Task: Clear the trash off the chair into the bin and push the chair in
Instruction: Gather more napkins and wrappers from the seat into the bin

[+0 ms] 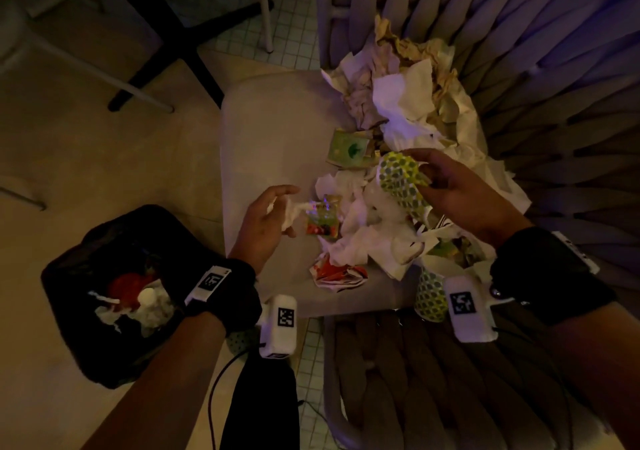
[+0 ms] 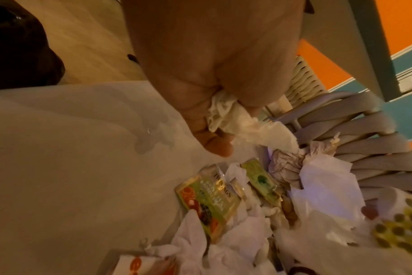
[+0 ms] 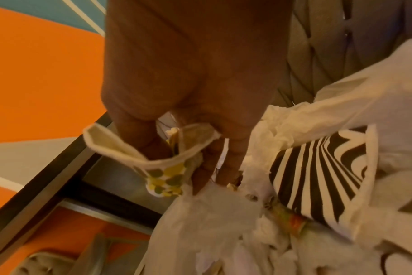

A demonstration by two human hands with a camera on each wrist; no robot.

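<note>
A pale chair seat (image 1: 270, 130) carries a heap of trash: crumpled napkins (image 1: 398, 103), tea sachets (image 1: 346, 149) and a red-and-white wrapper (image 1: 337, 273). My left hand (image 1: 273, 217) hovers over the seat's left part and grips a crumpled white tissue (image 2: 233, 122). My right hand (image 1: 453, 189) holds a crushed paper cup with green and yellow dots (image 1: 401, 179) above the heap, thumb inside its rim (image 3: 120, 143). A black-lined bin (image 1: 131, 297) stands on the floor to the left, with red and white trash inside.
The woven chair back (image 1: 554, 68) curves round the right and near side. A second dotted cup (image 1: 429, 293) lies at the seat's near edge. A black table base (image 1: 180, 44) and white chair legs (image 1: 266, 9) stand on the floor beyond.
</note>
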